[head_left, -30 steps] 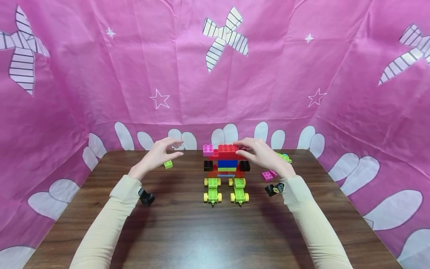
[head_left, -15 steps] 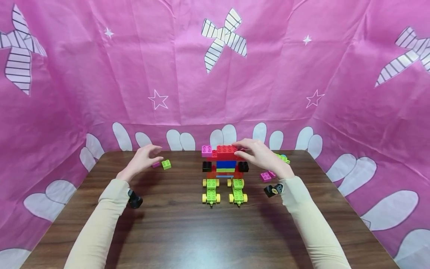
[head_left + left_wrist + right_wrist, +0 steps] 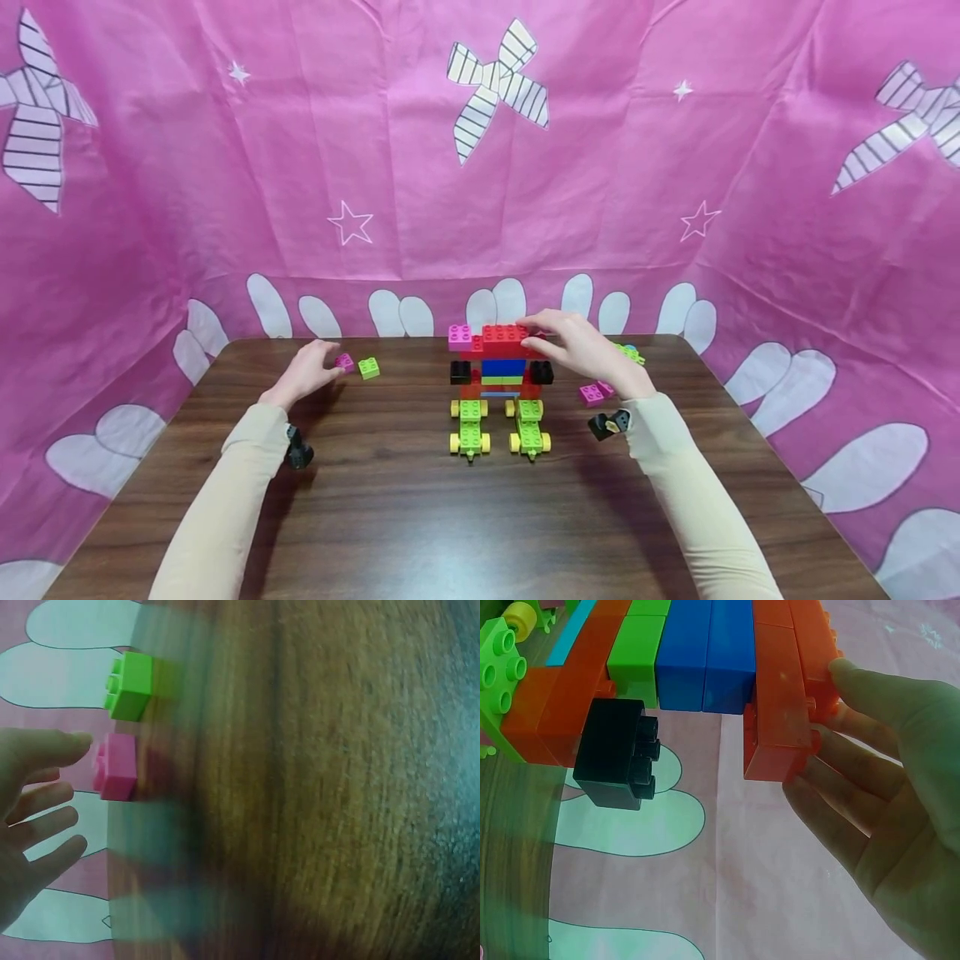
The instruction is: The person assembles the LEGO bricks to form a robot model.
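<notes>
In the head view my left hand (image 3: 303,372) is at the table's far left. Its thumb and fingers are spread, right beside a magenta building brick (image 3: 344,362). A lime green brick (image 3: 133,686) sits just beyond that one. At the centre stands a brick figure with a blue middle (image 3: 502,367), black side bricks (image 3: 615,754) and lime wheeled bases (image 3: 470,433) with yellow wheels. My right hand (image 3: 573,347) pinches the red brick (image 3: 501,335) at its top, thumb in front and fingers behind. A pink brick (image 3: 460,336) caps the figure's left side.
Right of the figure lie magenta bricks (image 3: 592,394), partly behind my right wrist. Lime pieces (image 3: 630,354) are farther back. The wooden table (image 3: 420,517) ends at a pink patterned cloth (image 3: 420,242) at the back and sides.
My left hand has moved left and down, from beside the figure past the lime brick to the magenta one. The right hand stays on the figure's top.
</notes>
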`<state>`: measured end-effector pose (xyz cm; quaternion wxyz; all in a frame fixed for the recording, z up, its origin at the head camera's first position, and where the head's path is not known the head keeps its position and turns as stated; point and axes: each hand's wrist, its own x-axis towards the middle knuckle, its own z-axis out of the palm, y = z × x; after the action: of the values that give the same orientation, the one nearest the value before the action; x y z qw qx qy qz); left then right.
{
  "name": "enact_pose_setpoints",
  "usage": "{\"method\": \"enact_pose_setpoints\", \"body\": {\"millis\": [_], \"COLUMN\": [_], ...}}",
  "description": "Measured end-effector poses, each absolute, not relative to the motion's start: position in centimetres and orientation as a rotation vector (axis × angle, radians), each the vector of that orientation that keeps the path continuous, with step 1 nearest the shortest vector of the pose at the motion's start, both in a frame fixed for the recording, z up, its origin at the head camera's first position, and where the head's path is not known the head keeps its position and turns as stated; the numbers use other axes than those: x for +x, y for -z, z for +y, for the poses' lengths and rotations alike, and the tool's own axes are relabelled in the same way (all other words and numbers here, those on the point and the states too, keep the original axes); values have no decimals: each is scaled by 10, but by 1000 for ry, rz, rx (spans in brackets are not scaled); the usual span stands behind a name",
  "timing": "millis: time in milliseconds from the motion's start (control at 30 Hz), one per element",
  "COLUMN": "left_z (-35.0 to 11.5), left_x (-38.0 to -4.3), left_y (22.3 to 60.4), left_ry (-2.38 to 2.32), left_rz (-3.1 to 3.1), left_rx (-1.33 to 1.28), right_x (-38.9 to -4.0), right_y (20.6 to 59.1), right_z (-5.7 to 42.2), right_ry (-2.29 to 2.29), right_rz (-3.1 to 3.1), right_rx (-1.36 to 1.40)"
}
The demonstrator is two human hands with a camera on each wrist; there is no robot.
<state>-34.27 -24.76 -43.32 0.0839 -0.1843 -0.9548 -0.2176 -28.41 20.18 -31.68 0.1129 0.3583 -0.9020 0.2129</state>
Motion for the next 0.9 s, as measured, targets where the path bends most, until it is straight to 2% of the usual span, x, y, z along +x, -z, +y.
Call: {"method": "enact_pose_setpoints", "body": {"millis": [300, 900], "left_z": [-247, -252], "left_x": [-337, -325], "left_y": [441, 437], "left_ry": [464, 377], "left_rz": [-2932, -2903], "left_rx": [-594, -561], "right_x": [-285, -289], "right_y": [318, 320], "right_z": [199, 203], "right_ry": [-628, -634], "right_rz": [-2644, -2627], "right_rx": [1050, 1071]}}
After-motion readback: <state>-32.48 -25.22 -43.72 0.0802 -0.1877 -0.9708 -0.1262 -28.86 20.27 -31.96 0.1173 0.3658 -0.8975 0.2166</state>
